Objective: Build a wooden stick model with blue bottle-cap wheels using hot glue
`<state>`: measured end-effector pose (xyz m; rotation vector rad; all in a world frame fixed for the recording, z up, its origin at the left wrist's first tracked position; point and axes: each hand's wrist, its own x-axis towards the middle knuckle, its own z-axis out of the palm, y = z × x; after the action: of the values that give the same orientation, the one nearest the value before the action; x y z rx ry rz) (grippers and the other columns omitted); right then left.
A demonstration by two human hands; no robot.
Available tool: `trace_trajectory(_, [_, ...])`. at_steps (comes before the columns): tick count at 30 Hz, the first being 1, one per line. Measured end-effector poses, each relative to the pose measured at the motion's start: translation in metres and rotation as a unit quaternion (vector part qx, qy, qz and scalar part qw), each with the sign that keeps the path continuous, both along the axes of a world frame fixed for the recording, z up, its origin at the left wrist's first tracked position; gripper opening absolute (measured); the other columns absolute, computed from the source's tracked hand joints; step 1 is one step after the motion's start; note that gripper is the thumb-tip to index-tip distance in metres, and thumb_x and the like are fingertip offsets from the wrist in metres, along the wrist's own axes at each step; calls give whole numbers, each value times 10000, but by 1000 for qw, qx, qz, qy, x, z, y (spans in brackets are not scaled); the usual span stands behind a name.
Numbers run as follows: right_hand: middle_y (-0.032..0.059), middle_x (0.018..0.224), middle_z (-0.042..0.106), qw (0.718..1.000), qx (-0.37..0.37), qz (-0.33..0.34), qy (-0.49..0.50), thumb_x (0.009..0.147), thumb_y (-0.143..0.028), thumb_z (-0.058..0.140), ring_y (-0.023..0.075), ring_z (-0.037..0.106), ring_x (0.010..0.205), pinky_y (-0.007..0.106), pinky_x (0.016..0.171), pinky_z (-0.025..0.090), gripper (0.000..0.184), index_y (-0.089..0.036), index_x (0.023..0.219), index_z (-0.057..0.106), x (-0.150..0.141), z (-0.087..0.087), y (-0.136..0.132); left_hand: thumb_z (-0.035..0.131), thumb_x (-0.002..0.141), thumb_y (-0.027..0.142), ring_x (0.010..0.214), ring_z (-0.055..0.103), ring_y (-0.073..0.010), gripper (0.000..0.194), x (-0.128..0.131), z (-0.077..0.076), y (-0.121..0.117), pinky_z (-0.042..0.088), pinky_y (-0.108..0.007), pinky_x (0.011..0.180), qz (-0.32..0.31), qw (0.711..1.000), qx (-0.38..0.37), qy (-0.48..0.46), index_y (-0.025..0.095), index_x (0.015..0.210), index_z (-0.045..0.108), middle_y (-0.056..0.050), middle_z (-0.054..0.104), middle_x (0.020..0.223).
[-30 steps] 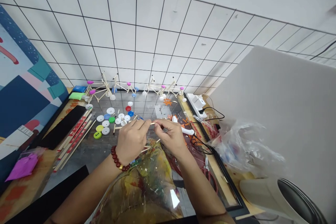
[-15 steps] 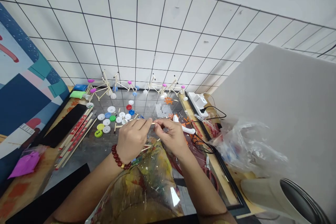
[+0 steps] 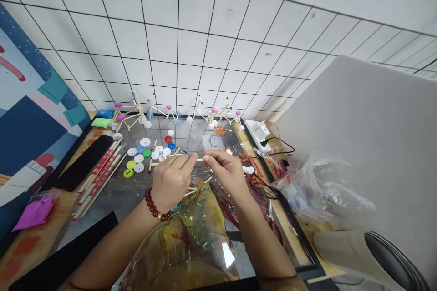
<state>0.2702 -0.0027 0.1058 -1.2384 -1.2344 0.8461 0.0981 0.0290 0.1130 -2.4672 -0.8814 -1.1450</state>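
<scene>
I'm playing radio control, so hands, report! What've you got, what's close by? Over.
Left hand, right hand: both pinching thin wooden stick. Short stretch showing between them. Loose sticks nearby, nothing visibly blocking.

Pale stick (image 3: pixel 200 159): both ends hidden by left hand (image 3: pixel 172 179) and right hand (image 3: pixel 228 173). White tool (image 3: pixel 248 170): middle hidden behind right hand. Patterned board (image 3: pixel 30 122): cut off by left edge. Clear plastic bag (image 3: pixel 322 191): contents blurred. Mark on yellow-green cap (image 3: pixel 128 173): too small to read.

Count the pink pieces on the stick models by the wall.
5 pink pieces: two at far left, one above the other; one mid-row; one and another farther right. More may be hidden.
</scene>
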Motion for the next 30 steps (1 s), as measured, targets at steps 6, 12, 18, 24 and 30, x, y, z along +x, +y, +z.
trace_trajectory(6, [23,724,715,991,51,-2,-127,860,-301,608,141,621,639,250,620,479,190,-174,814,742,-6,4,-4,490,901,70,782,701,-208,277,0,-2,1,512,-333,657,0,1000,4,1,143,1055,709,-69,770,901])
trace_trajectory(12, [9,674,686,960,122,-88,-235,827,-179,531,131,601,609,240,614,457,195,-171,781,720,-10,2,-2,503,890,55,798,707,-214,296,0,-4,-1,525,-335,674,-4,1000,-3,18,137,1101,693,-83,765,904])
trace_trajectory(18, [-4,660,676,970,106,-97,-198,874,-236,533,128,591,591,236,600,460,202,-181,809,717,-11,-9,5,485,905,58,782,715,-208,296,2,-3,0,523,-321,669,-21,999,-47,-9,136,1103,692,-73,766,881])
trace_trajectory(24, [31,830,754,949,147,-162,-229,889,-230,550,165,672,739,289,734,504,189,-216,876,739,-1,-10,8,504,959,179,694,699,-168,197,0,1,3,505,-275,626,-43,968,-233,-81,182,932,699,-21,741,763])
trace_trajectory(30, [13,805,745,976,116,-87,-163,833,-285,714,159,668,726,287,717,519,122,-216,928,748,16,-1,3,523,954,185,775,716,-165,185,-1,-1,4,527,-265,699,-64,958,-250,-126,199,984,706,-35,770,888])
